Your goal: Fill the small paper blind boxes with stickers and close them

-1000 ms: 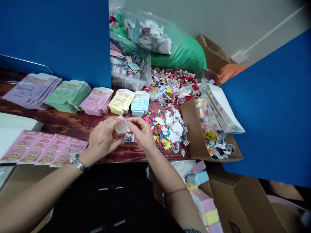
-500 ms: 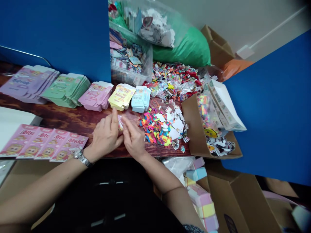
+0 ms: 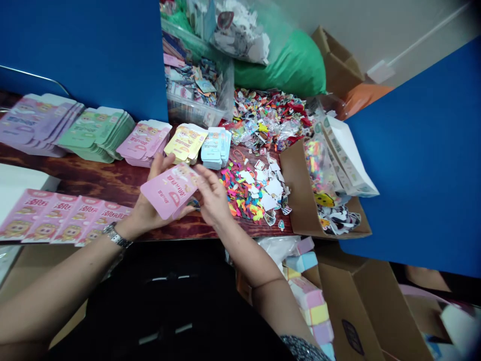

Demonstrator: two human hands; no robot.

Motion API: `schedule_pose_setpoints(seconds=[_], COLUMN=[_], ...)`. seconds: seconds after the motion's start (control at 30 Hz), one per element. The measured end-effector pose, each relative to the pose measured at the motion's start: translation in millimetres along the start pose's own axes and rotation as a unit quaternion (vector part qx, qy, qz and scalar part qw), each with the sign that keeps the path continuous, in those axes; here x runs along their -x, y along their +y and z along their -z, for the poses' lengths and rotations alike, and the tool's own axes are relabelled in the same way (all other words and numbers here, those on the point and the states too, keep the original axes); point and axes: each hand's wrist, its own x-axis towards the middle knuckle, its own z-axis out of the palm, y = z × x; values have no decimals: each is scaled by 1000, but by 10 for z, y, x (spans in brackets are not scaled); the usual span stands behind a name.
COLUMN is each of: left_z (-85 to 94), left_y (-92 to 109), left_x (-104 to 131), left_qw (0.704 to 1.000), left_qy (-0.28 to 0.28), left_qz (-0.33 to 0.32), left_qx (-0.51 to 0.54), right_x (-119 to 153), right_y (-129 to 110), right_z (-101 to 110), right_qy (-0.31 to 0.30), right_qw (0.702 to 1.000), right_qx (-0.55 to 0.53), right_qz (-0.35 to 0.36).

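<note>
A pink printed carton point(image 3: 169, 190) lies tilted across my left hand point(image 3: 147, 210), which holds it from below with the thumb and fingers round its edges. My right hand point(image 3: 215, 196) grips the carton's right end between thumb and fingers. What is inside the carton is hidden. Just beyond my hands are stacks of flat pink cartons point(image 3: 146, 140), yellow cartons point(image 3: 187, 142) and blue cartons point(image 3: 215, 145). Beside my right hand is a pile of small colourful pieces and white stickers point(image 3: 250, 188).
Purple cartons point(image 3: 35, 123) and green cartons point(image 3: 95, 131) are stacked at left. Several pink printed boxes point(image 3: 62, 215) line the front edge. Behind are a clear bin point(image 3: 221, 108) and a green bag point(image 3: 285, 65). A cardboard box point(image 3: 296, 185) stands right; filled cartons point(image 3: 308, 296) lie below the table.
The pink carton is now visible in my hands, where a small object showed between my fingers before. My hands have turned and spread apart round it. The camera view has shifted slightly.
</note>
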Motion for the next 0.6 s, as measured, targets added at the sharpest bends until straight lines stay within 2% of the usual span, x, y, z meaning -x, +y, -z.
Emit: schedule_pose_setpoints(seconds=[0.07,0.13,0.2,0.27,0.33,0.4,0.43,0.5,0.57,0.6], left_z=[12,73,147,197,213,209,206,207,220,230], left_y=[-10,-59,-144,-239,-313,-350,-355,-347,-326,-315], left_x=[0,3,5,5,7,15,22,39,55,62], left_qw=[1000,999,996,994,992,992,992,991,988,986], left_qy=[14,41,73,93,101,98,94,85,64,52], left_qz=[-2,0,18,39,59,73,79,94,130,153], left_qx=[14,29,39,42,42,42,42,43,43,39], right_x=[19,24,13,-1,-10,-19,-25,-43,-68,-82], right_y=[16,9,-2,4,25,49,60,85,127,154], right_z=[15,95,173,179,105,0,-45,-93,-79,-52], right_qy=[-51,-73,-103,-156,-196,-204,-202,-198,-186,-174], right_qw=[996,974,916,833,759,714,704,703,727,749], right_qx=[69,210,381,525,617,668,680,682,660,639], right_qz=[8,44,75,79,61,42,34,25,21,26])
